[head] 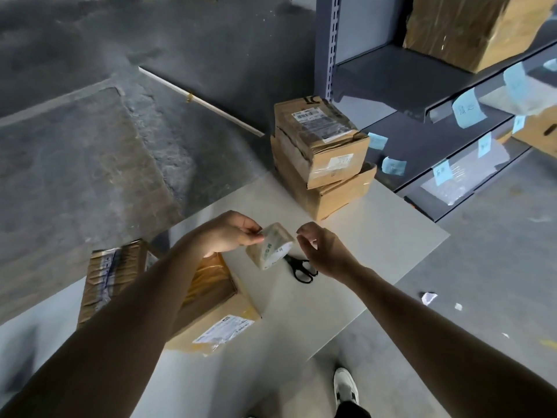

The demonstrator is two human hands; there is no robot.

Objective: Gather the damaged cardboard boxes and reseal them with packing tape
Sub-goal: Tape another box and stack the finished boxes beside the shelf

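Centre of the frame: a beige roll of packing tape with a white printed core (269,247), lifted clear of the white rectangular tabletop (376,236). Gripped at its upper left edge by the left hand (232,233), thumb and curled fingers closed on the rim. Just right of the roll, across a narrow gap, the right hand (325,251), fingers bent, thumb and forefinger drawn near each other; impossible to tell whether pinching a clear tape end or nothing.

Directly below the roll, flat on the tabletop and partly hidden by the right hand: black-handled scissors (301,268).

Lower left, under the left forearm: a crumpled brown cardboard box with a white shipping label (211,315), and touching its left side a darker, heavily taped cardboard box (105,273).

Upper centre, at the far table edge: a dented, labelled cardboard box (322,143) stacked on a larger torn cardboard box (331,194).

Upper right: grey metal shelving (391,73) with pale blue paper notes (468,108).
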